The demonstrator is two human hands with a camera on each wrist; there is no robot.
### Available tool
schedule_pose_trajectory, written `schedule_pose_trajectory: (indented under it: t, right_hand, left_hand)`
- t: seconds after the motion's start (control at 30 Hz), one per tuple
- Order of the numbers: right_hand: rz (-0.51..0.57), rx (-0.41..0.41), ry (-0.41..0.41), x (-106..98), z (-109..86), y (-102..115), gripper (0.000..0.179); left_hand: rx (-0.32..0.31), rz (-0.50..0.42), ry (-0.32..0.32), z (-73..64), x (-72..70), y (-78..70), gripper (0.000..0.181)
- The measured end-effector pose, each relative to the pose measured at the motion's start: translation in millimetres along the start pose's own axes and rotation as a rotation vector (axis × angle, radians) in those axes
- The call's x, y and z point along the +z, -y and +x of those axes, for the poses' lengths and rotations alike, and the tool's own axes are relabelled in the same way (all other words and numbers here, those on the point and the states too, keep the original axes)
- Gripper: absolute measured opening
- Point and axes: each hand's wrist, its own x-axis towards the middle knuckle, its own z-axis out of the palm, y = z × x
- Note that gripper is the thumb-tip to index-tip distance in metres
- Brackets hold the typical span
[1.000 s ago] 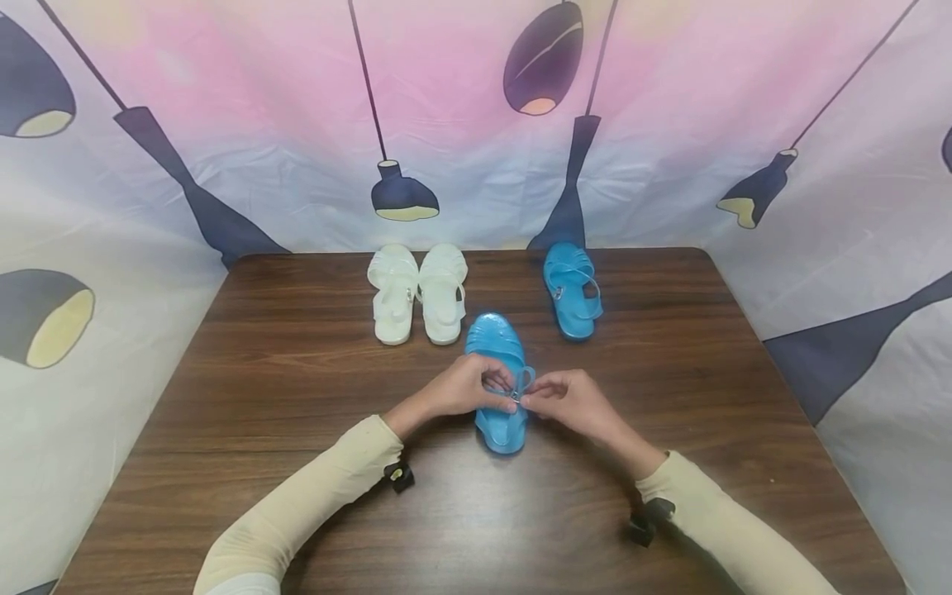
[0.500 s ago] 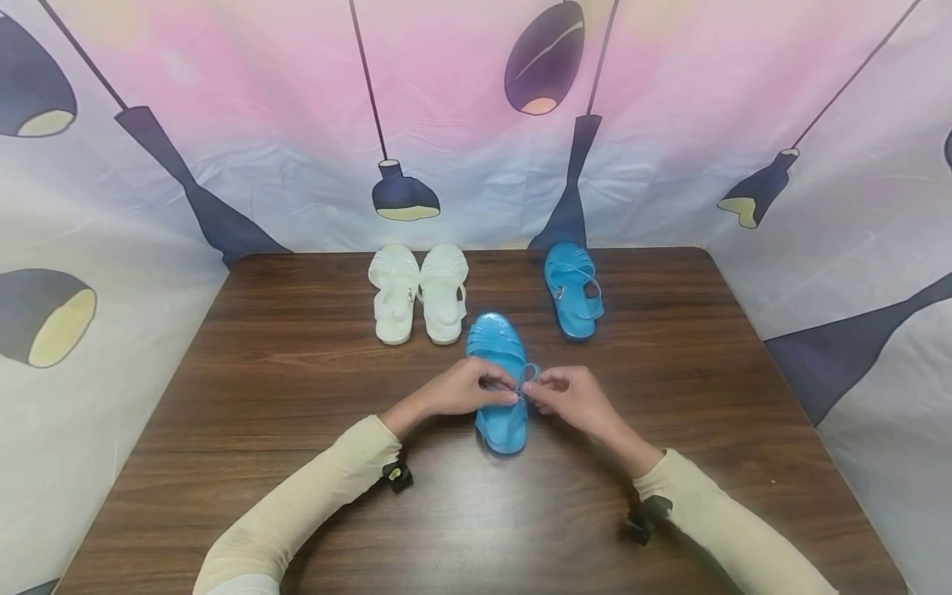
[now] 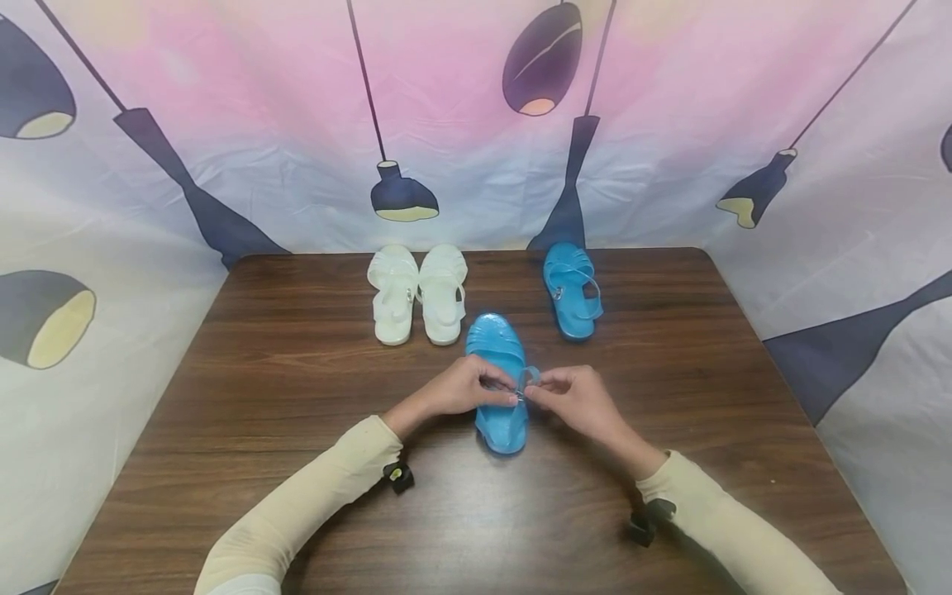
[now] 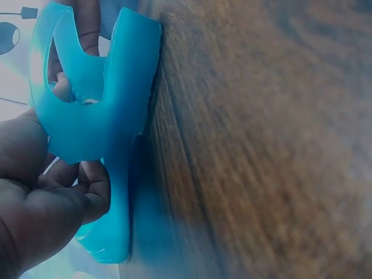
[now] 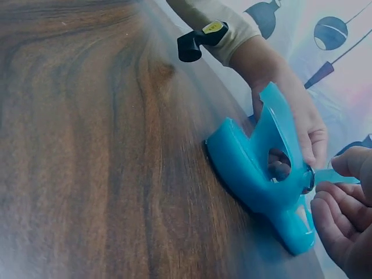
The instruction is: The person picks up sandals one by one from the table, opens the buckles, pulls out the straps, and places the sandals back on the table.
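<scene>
A blue jelly sandal [image 3: 494,339] lies on the table in front of me, toe pointing away. My left hand [image 3: 464,387] reaches over it from the left, thumb and fingers pinching the strap by the buckle. In the right wrist view the metal buckle [image 5: 309,179] shows at the sandal's side, with the thin strap [image 5: 328,176] running out of it. My right hand [image 3: 576,398] pinches that strap between thumb and fingers, to the right of the buckle. The left wrist view shows the sandal's heel part [image 4: 87,125] beside my left fingers; the buckle is mostly hidden there.
A second blue sandal [image 3: 576,314] lies at the back right of the brown wooden table [image 3: 297,372]. Two white sandals [image 3: 394,310] lie side by side at the back left. Behind the table hangs a printed cloth [image 3: 476,124].
My right fingertips have shifted slightly up from beside the buckle and now pinch the strap, whose loop has changed shape. My left hand and the sandal have stayed almost in place.
</scene>
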Motion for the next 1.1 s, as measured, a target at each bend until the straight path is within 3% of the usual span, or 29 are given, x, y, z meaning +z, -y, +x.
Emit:
schedule_pose_trajectory:
  t: [0.17, 0.37, 0.83, 0.97, 1.1]
  right_hand:
    - [-0.049, -0.062, -0.076, -0.8, -2.6, 1.8, 0.019]
    - [-0.085, -0.079, -0.175, -14.2, -4.5, 9.8, 0.019]
    - [-0.187, -0.010, -0.044, -38.2, -10.1, -13.5, 0.021]
    - [-0.203, 0.014, 0.029, -45.0, -11.6, -20.7, 0.019]
    - [-0.211, 0.025, 0.156, -48.2, -12.6, -26.2, 0.017]
  left_hand:
    - [-0.003, 0.020, 0.001, -0.1, -0.7, 0.1, 0.020]
    - [-0.030, 0.012, -0.003, -1.7, -2.0, 1.0, 0.022]
    - [-0.031, -0.007, -0.010, -2.0, -0.3, 1.5, 0.021]
    - [-0.019, -0.004, -0.011, -1.0, 0.5, 2.3, 0.020]
    - [-0.014, -0.007, -0.015, -0.8, 0.9, 2.9, 0.020]
